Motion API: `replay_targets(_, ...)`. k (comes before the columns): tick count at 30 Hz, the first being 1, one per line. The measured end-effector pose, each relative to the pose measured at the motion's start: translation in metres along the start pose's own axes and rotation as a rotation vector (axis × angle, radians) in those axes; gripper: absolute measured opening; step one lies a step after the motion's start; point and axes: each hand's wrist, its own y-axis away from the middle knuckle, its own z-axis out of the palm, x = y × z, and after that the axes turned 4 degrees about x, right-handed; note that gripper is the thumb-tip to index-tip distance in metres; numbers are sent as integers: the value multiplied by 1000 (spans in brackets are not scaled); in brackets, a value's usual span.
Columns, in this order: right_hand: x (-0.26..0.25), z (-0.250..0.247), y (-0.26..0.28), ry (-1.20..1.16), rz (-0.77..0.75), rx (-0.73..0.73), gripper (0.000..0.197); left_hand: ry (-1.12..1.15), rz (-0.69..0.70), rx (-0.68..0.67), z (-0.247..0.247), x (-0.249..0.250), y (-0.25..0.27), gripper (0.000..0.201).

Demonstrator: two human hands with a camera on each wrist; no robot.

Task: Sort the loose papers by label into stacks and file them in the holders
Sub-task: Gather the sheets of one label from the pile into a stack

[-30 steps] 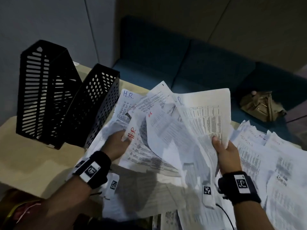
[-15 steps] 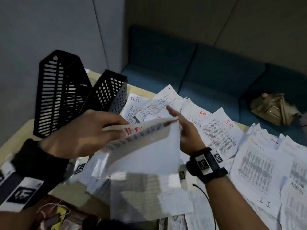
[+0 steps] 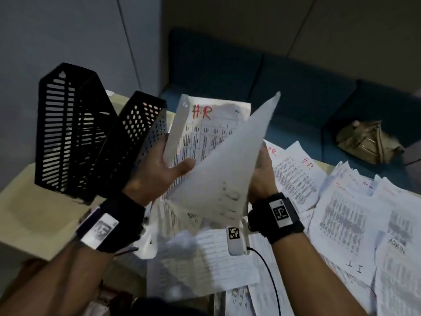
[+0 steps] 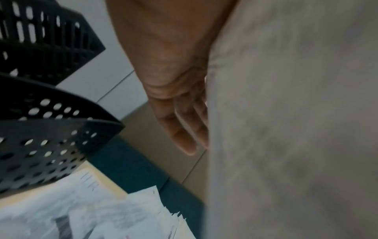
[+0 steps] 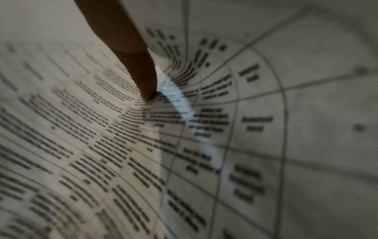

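My left hand (image 3: 159, 172) holds up a printed sheet marked HR in red (image 3: 205, 124), thumb on its front and straight fingers (image 4: 180, 129) along its back (image 4: 286, 129). A second sheet (image 3: 223, 179), blank side toward me, leans across it. My right hand (image 3: 262, 179) holds this one at its right edge, mostly hidden behind it. In the right wrist view one finger (image 5: 141, 72) lies between two printed pages (image 5: 266, 129). Two black holders stand just left of the raised papers: a slotted one (image 3: 68, 133) and a perforated one (image 3: 139, 133).
Loose sheets marked HR (image 3: 296, 174), IT (image 3: 355, 267) and Admin (image 3: 396, 242) cover the right of the beige table (image 3: 34, 213). More sheets (image 3: 200, 258) lie under my wrists. A tan bag (image 3: 366, 142) sits on the blue sofa (image 3: 296, 87) behind the table.
Both hands have lifted the HR sheets off the table from flat to nearly upright. The right hand moved from beside the stack to behind the front sheet.
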Motion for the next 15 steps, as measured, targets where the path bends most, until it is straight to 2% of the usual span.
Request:
replay_targets(2,6,-7,3,5,86,12,59,-15,91,49,15,-9,2,62)
replay_targets(4,17,-15,11,9,153,85,61,-104,209,112,20,-10,2,81)
replay_targets(5,24,-20,14,2,199,104,61,-124,214,53,22,-10,4,89)
replay_targets(6,29,-23,18,13,218,106,63,-181,183,-43,22,-13,5,96)
replay_targets(7,33,-26,21,43,209,88,67,-216,94,-105,24,-15,6,103)
replay_targets(9,38,-30,28,121,155,4,79,-296,-98,-169,28,-22,6,108)
replay_targets(10,39,-32,31,135,126,-49,85,-376,-125,-130,32,-26,6,100)
replay_targets(12,40,-36,33,154,111,-157,92,-461,-86,32,33,-36,7,71)
replay_targets(15,40,-43,28,214,177,-279,90,-405,-225,256,27,-50,2,36)
